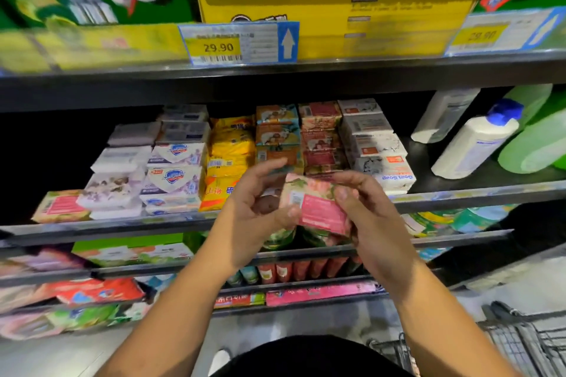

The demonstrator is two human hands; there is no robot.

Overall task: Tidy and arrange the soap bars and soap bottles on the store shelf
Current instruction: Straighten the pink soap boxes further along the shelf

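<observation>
Soap bar held between 2 hands at the shelf front

Pink-wrapped, with a label panel and a small barcode facing the camera, the soap bar sits tilted in the air just in front of the middle shelf, level with its front edge. The right hand grips its right end, with fingers curled over the top edge and the thumb underneath. The left hand is mostly open: its fingers are loosely spread and raised above the bar, and only the thumb tip touches the lower left corner.

Behind the hands the shelf carries rows of stacked soap. From the left:
- a pink-labelled bar lying flat
- white packs
- white packs with a blue shield
- yellow packs
- an orange-and-teal stack
- a red stack
- a white stack whose front bar reads "Goat Soap" upside down

Further right, well apart from the stacks, a white bottle with a blue cap leans back. A second white bottle is behind it, and green bottles are beside it.

On the rail above hangs a price tag reading 29.90 with an upward arrow, below a yellow carton. Lower shelves hold more packs — blurred. Part of a wire cart shows at the lower right.
</observation>
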